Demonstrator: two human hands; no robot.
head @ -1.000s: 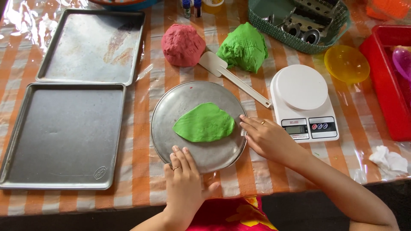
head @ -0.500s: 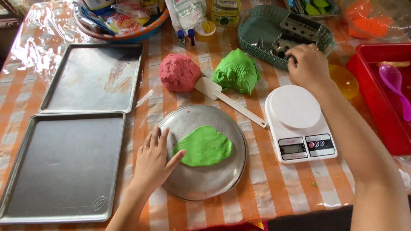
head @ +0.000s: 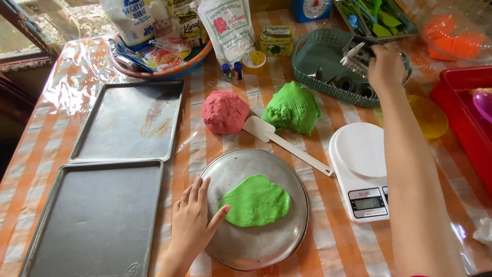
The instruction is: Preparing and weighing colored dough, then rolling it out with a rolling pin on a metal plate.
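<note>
A flattened piece of green dough (head: pixel 257 201) lies on a round metal plate (head: pixel 287 241). My left hand (head: pixel 192 221) rests flat on the plate's left rim, thumb touching the dough's edge. My right hand (head: pixel 385 66) is stretched to the far right, closed on a ribbed metal mould (head: pixel 355 55) lifted above a green basket (head: pixel 318 61) that holds more metal moulds. A red dough ball (head: pixel 224 112) and a bigger green dough lump (head: pixel 293 107) sit behind the plate, with a white spatula (head: pixel 287 143) between them.
Two empty baking trays (head: pixel 128 120) (head: pixel 97 218) lie at the left. A white kitchen scale (head: pixel 360 177) stands right of the plate, a yellow lid (head: pixel 428 115) and a red tub (head: pixel 464 115) beyond it. Packets, bottles and a bowl crowd the far edge.
My right hand left the plate, reached to the green basket and lifted out a metal mould. My left hand moved from the plate's front to its left rim. The view tilted upward.
</note>
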